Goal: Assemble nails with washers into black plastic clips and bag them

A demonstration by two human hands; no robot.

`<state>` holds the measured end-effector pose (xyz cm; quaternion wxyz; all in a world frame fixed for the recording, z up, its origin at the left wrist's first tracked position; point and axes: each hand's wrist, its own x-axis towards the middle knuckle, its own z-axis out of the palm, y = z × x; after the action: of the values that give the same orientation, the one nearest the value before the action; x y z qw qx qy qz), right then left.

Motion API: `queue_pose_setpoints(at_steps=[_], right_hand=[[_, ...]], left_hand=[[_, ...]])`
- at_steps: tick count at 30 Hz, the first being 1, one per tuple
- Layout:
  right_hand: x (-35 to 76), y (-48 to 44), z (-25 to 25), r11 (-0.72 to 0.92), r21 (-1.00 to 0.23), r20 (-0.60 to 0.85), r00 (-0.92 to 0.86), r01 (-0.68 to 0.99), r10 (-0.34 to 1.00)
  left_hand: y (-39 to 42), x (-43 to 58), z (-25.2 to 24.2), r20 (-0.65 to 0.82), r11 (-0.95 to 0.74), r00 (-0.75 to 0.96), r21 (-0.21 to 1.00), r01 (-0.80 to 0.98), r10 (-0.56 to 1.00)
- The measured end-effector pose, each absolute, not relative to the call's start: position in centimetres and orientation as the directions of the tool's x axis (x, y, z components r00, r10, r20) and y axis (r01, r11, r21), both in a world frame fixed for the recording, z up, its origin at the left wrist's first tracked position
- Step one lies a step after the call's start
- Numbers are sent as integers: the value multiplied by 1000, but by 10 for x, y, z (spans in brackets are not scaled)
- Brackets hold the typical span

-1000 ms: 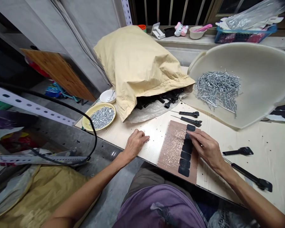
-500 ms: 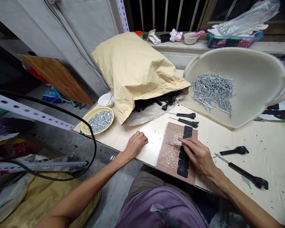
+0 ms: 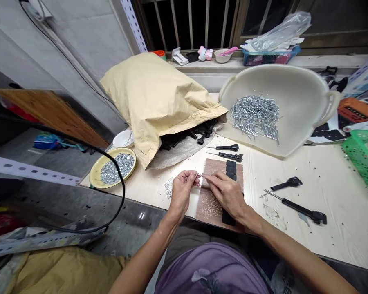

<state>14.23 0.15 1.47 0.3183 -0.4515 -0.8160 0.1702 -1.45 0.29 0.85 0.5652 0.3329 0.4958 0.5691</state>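
Lifted off the pale wooden table point(image 3: 147, 179), the left hand point(image 3: 182, 192) now beside the right, its grip clenched at the fingertips, anything held there too small to make out. Right hand point(image 3: 225, 194) also clenched, pinching a thin steel nail point(image 3: 205, 175) pointed toward 9 o'clock, above a speckled brown board point(image 3: 207, 208) with black rectangular pads point(image 3: 231, 169) at its 12 o'clock end; white plastic tray point(image 3: 309, 110) of loose nails at 1 o'clock.
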Motion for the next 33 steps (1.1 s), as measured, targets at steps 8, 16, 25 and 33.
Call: queue_pose_setpoints(at_steps=[8,16,25,33], right_hand=[[151,-4,9,509,-451,371,-365,733,854],[155,-9,13,469,-325,458,-298,821,838],[163,-11,8,443,-166,506,-310,881,805],[171,-9,10,404,-366,401,-250,839,881]], left_hand=[[3,-11,9,-168,133,-97,948,-290,981],[8,-8,5,-197,184,-29,953,-240,980],[8,5,5,-220,215,5,948,-236,975],[11,6,8,-190,192,21,979,-76,981]])
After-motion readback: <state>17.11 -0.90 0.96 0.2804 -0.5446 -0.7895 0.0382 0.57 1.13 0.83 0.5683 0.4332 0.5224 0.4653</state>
